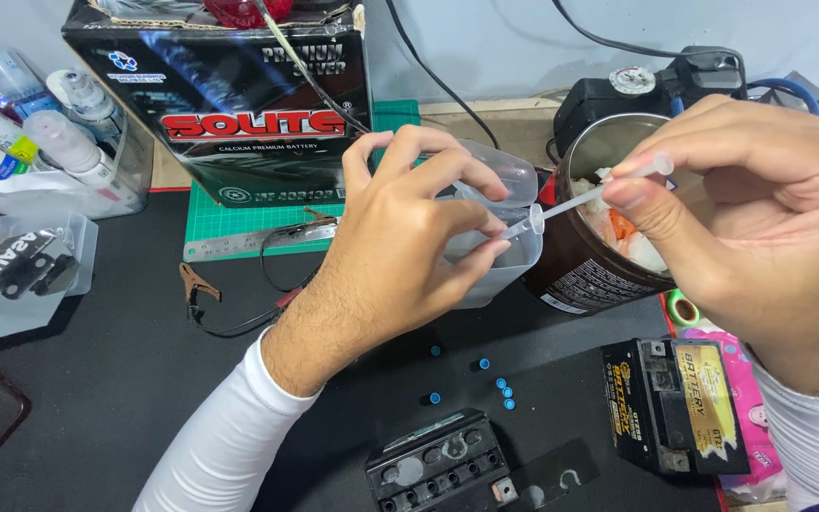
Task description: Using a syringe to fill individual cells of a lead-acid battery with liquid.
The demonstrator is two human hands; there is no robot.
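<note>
My left hand [400, 246] grips a translucent plastic jug [500, 242] and holds it tilted above the black mat. My right hand [760, 199] pinches the top end of a clear plastic syringe [585, 197], whose tip points into the jug's mouth. Below the hands lies a small black battery [440, 465] with its filler holes uncovered. Several small blue caps [502, 391] are scattered just above it on the mat.
A large black battery box [229, 104] stands on a green cutting mat [239, 223] at the back. A tin [585, 256] stuffed with rags is behind the syringe. Another small battery [680, 403] lies at right; bottles [59, 142] stand at left. Clip leads [196, 289] trail across the mat.
</note>
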